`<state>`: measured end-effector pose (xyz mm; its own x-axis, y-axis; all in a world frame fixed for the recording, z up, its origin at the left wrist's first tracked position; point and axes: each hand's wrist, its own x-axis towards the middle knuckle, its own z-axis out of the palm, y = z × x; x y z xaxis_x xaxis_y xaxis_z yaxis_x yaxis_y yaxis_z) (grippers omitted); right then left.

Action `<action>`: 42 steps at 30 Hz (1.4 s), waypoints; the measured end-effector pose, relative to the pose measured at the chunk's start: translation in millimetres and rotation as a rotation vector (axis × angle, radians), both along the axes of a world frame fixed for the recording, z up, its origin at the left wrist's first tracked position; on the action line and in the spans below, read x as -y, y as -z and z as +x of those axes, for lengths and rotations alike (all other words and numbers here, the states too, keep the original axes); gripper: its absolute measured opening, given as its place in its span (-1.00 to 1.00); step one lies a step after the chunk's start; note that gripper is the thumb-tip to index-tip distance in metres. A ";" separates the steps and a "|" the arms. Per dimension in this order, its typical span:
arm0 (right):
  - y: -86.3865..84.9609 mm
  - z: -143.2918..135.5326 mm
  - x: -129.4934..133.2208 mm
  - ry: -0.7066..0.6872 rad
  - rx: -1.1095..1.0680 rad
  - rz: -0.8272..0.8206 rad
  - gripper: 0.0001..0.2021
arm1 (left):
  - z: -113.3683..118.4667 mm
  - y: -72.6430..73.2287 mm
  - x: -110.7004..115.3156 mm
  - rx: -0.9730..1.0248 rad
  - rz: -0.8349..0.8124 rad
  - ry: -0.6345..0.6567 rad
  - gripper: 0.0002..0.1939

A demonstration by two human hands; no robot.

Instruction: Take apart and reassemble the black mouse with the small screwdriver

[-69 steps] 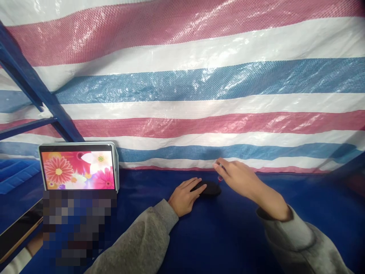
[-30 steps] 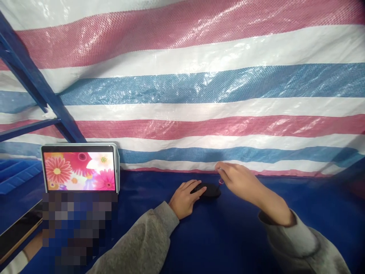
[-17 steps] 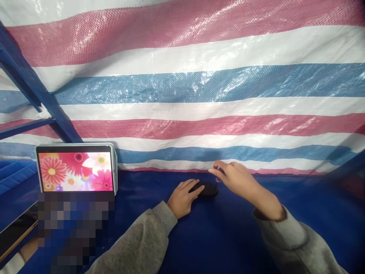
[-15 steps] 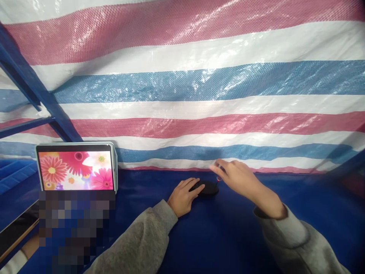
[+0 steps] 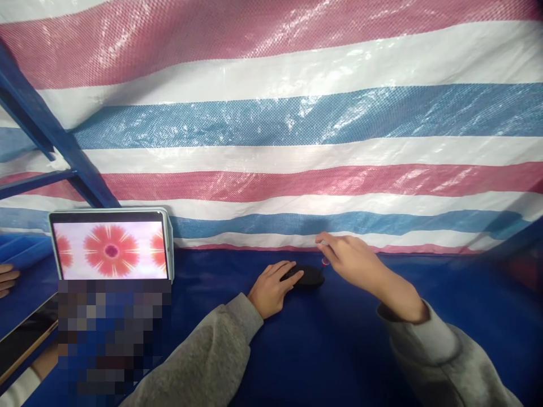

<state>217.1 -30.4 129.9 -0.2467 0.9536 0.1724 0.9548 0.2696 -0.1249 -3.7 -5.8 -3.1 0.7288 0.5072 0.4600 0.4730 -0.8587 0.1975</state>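
A flat, dark oval object (image 5: 311,276) lies on the blue tabletop close to the striped sheet. My left hand (image 5: 271,288) grips its left end, thumb along the near side and fingers over the far side. Above its right end, the fingers of my right hand (image 5: 339,251) are pinched around what looks like a small screwdriver (image 5: 324,262). Only its red collar and thin shaft show clearly, the shaft slanting down to the object's right edge. My fingers hide most of its handle.
A tablet (image 5: 111,249) in a pale case stands at the left with flowers on its screen. Beside it are a phone-like slab (image 5: 29,333) and another person's hand (image 5: 8,280). A blue frame (image 5: 55,130) and a striped sheet (image 5: 297,124) rise behind the blue tabletop (image 5: 322,350).
My right fingers have shifted slightly around the screwdriver; my left hand stays on the oval object. Another person's fingers have appeared at the left edge. The tablet picture has changed.
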 end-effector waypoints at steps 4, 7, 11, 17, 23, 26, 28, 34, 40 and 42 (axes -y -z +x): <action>1.1 1.4 -1.2 0.056 -0.008 -0.008 -0.65 | -0.8 0.1 -0.1 -0.010 0.000 -0.008 -0.48; 2.5 2.2 -1.4 -0.006 -0.061 -0.016 -0.71 | -0.9 0.1 -0.2 -0.018 0.000 -0.007 -0.48; 2.8 2.3 -1.4 0.006 -0.029 -0.025 -0.70 | -0.5 0.5 0.1 -0.022 0.007 -0.008 -0.47; 2.9 0.9 -0.6 -0.030 -0.059 -0.004 -0.68 | -0.4 0.4 0.2 -0.025 -0.002 -0.013 -0.47; 3.9 -1.2 -1.8 0.056 -0.022 -0.003 -0.64 | 0.2 -1.2 1.4 -0.031 -0.008 -0.032 -0.47; 3.3 -2.0 -1.1 -0.011 -0.082 -0.004 -0.70 | 0.1 -1.2 1.4 -0.025 -0.011 -0.031 -0.48; 2.9 -2.4 -0.5 -0.038 -0.103 -0.004 -0.71 | -0.2 -0.9 1.1 -0.022 -0.009 -0.022 -0.49; 1.3 -2.3 -0.6 0.055 -0.069 -0.021 -0.68 | -1.0 -0.6 0.9 -0.036 -0.002 -0.032 -0.47; 2.9 -3.9 -1.6 -0.014 -0.060 0.041 -0.71 | -0.5 -2.5 1.7 -0.042 -0.018 -0.038 -0.48; 4.0 -5.3 -2.0 0.033 -0.027 0.031 -0.66 | -0.5 -3.0 1.8 -0.028 -0.011 -0.032 -0.49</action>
<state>211.8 -28.4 125.8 -0.2099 0.9554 0.2079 0.9597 0.2420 -0.1431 -4.3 -7.6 -0.1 0.7249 0.5351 0.4338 0.5056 -0.8410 0.1925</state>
